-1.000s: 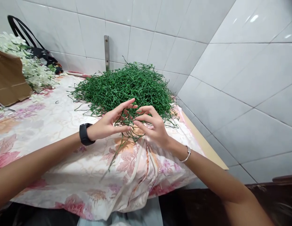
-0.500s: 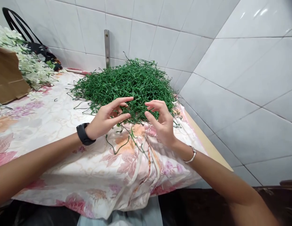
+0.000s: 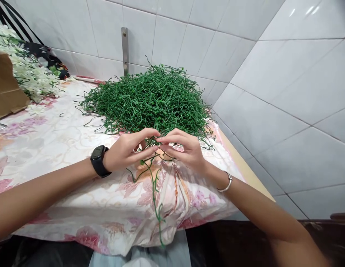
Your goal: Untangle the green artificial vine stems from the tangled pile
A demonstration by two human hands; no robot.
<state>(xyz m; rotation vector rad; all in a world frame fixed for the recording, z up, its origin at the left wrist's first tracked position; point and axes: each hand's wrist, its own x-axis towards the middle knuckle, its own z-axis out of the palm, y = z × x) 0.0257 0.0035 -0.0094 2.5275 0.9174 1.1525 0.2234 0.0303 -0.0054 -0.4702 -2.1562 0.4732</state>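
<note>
A big tangled heap of thin green stems [image 3: 150, 100] lies on the flowered cloth. At its front edge my left hand [image 3: 130, 146], with a black watch on the wrist, has thumb and fingertips brought together at a green stem. My right hand [image 3: 185, 148], with a silver bangle, meets it there, its fingertips pinched at the same spot. From between the hands a green stem with small side shoots [image 3: 155, 196] hangs down over the front of the cloth. What exactly each fingertip grips is too small to tell apart.
White artificial flowers [image 3: 36, 76] and brown cardboard [image 3: 8, 87] stand at the left, by a dark bag with black straps [image 3: 46, 57]. A metal bracket [image 3: 125, 50] is on the tiled wall behind the heap. Another tiled wall rises at the right.
Both hands have come together and slightly lower, from apart to touching at the fingertips. The green stem now hangs further down the cloth's front. The view has shifted slightly.
</note>
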